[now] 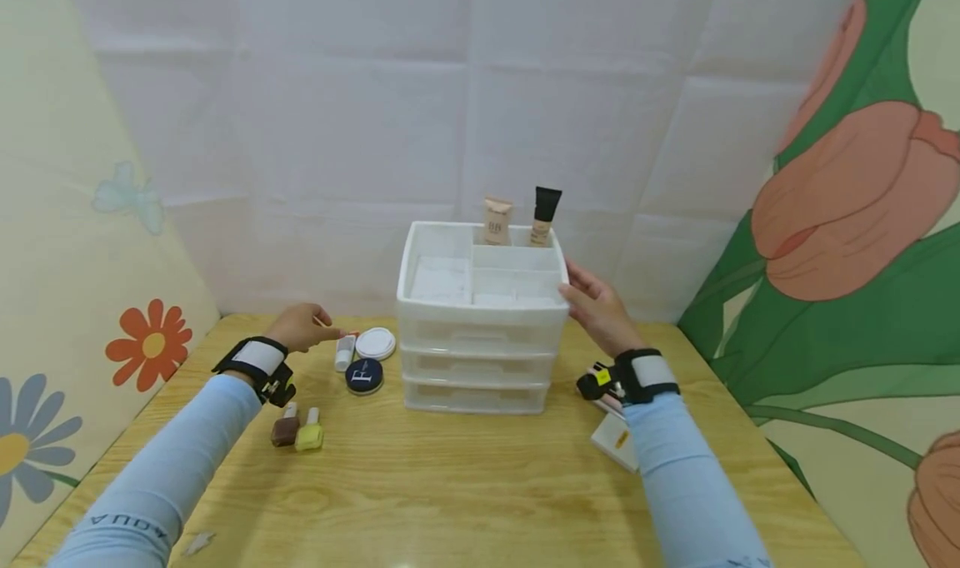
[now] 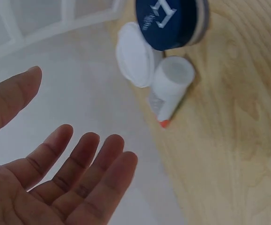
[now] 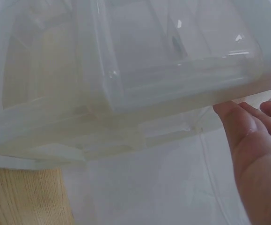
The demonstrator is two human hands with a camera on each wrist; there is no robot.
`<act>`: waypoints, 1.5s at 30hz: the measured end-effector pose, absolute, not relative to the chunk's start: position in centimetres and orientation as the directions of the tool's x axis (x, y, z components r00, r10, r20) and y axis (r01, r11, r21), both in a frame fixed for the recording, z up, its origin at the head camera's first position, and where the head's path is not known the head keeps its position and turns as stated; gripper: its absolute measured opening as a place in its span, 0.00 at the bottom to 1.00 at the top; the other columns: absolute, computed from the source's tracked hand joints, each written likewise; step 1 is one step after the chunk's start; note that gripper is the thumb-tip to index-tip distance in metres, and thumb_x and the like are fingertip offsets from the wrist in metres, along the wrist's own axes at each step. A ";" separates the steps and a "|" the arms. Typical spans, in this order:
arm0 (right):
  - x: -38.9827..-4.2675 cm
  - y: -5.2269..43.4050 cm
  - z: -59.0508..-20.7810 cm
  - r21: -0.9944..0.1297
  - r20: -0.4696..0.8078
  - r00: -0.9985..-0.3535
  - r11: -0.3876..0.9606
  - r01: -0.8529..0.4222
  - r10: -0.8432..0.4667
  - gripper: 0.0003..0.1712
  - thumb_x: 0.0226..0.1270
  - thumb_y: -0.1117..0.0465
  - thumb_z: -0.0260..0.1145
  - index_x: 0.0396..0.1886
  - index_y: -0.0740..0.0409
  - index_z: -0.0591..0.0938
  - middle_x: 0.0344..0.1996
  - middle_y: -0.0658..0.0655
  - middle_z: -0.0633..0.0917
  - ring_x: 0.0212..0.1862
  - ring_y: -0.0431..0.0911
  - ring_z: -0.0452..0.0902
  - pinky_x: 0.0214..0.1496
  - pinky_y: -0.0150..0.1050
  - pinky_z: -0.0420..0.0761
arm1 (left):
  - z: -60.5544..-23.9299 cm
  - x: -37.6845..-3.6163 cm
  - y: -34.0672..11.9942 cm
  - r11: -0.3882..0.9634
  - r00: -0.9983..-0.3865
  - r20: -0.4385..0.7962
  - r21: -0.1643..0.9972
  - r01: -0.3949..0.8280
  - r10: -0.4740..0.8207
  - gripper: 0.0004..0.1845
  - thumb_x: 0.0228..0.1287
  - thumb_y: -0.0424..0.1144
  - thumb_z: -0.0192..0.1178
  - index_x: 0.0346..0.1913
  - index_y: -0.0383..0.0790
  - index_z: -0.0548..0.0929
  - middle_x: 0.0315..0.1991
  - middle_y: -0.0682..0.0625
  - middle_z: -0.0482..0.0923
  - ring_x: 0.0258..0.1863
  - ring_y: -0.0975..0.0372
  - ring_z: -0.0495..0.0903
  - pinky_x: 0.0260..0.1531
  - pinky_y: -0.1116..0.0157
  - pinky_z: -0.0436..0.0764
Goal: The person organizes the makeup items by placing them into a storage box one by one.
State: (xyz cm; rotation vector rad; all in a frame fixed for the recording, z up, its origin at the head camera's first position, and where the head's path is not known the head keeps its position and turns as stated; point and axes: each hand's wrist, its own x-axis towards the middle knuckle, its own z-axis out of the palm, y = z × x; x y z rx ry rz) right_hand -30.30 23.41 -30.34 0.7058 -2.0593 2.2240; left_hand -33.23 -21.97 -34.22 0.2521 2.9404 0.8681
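A white plastic drawer organizer [image 1: 480,311] with clear drawers and a divided top stands mid-table. My right hand [image 1: 600,308] touches its upper right side, the thumb by the front corner. In the right wrist view, the fingertips [image 3: 229,108] lie along the edge of the organizer [image 3: 93,105]. My left hand [image 1: 302,327] hovers at the left with loosely bent fingers and nothing in them, as the left wrist view shows. Nearest to it are a small white tube [image 1: 345,353], a white round compact [image 1: 375,344] and a dark blue round compact [image 1: 364,376].
A BB cream tube [image 1: 497,221] and a black-capped foundation tube [image 1: 545,216] stand in the organizer's back compartments. Brown [image 1: 285,429] and yellow [image 1: 309,432] nail polish bottles stand front left. A white box [image 1: 617,441] lies under the right forearm. A white cloth [image 1: 352,135] hangs behind.
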 end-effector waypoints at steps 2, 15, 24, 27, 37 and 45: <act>-30.3 23.5 -30.4 -0.939 0.344 -0.897 -0.117 -0.324 -0.278 0.33 0.65 0.61 0.54 0.67 0.58 0.53 0.64 0.61 0.57 0.59 0.51 0.60 0.51 0.35 0.71 | -34.9 -33.5 -21.8 0.829 -0.986 -0.030 0.546 0.121 0.164 0.25 0.53 0.49 0.61 0.43 0.28 0.72 0.37 0.37 0.75 0.24 0.57 0.75 0.23 0.62 0.77; -30.5 23.6 -30.1 -0.944 0.326 -0.896 -0.051 -0.327 -0.301 0.33 0.65 0.60 0.54 0.67 0.57 0.53 0.65 0.60 0.56 0.59 0.50 0.62 0.50 0.36 0.72 | -38.5 -36.1 -21.5 0.850 -0.997 -0.044 0.526 0.028 0.060 0.25 0.50 0.47 0.63 0.41 0.27 0.71 0.33 0.39 0.72 0.23 0.56 0.71 0.17 0.65 0.74; -30.2 23.5 -29.9 -0.942 0.334 -0.885 -0.083 -0.325 -0.324 0.33 0.66 0.61 0.52 0.68 0.58 0.51 0.65 0.60 0.55 0.60 0.52 0.59 0.52 0.37 0.71 | -39.7 -37.4 -21.5 0.830 -0.994 -0.105 0.557 -0.038 0.025 0.27 0.49 0.44 0.64 0.43 0.25 0.70 0.37 0.36 0.72 0.25 0.54 0.74 0.20 0.65 0.75; -30.2 23.5 -30.0 -0.943 0.330 -0.887 -0.080 -0.322 -0.324 0.33 0.66 0.61 0.52 0.68 0.56 0.51 0.65 0.59 0.55 0.60 0.52 0.59 0.52 0.37 0.71 | -39.7 -37.4 -21.4 0.840 -0.993 -0.115 0.540 -0.054 0.010 0.28 0.49 0.45 0.63 0.44 0.24 0.70 0.38 0.35 0.73 0.28 0.53 0.74 0.24 0.63 0.75; -30.1 23.7 -30.3 -0.950 0.311 -0.900 -0.072 -0.304 -0.305 0.32 0.66 0.60 0.52 0.68 0.54 0.52 0.65 0.58 0.55 0.61 0.52 0.58 0.52 0.37 0.70 | -40.7 -38.4 -20.8 0.859 -0.988 -0.156 0.503 -0.091 -0.014 0.16 0.47 0.44 0.63 0.20 0.32 0.74 0.17 0.47 0.70 0.18 0.58 0.67 0.16 0.68 0.67; -30.1 23.5 -30.1 -0.947 0.321 -0.899 -0.073 -0.314 -0.297 0.33 0.66 0.60 0.52 0.68 0.55 0.52 0.65 0.58 0.55 0.60 0.51 0.60 0.52 0.37 0.71 | -41.5 -39.6 -20.5 0.824 -0.981 -0.190 0.550 -0.132 -0.030 0.14 0.43 0.41 0.64 0.23 0.31 0.77 0.15 0.46 0.74 0.12 0.60 0.72 0.12 0.68 0.73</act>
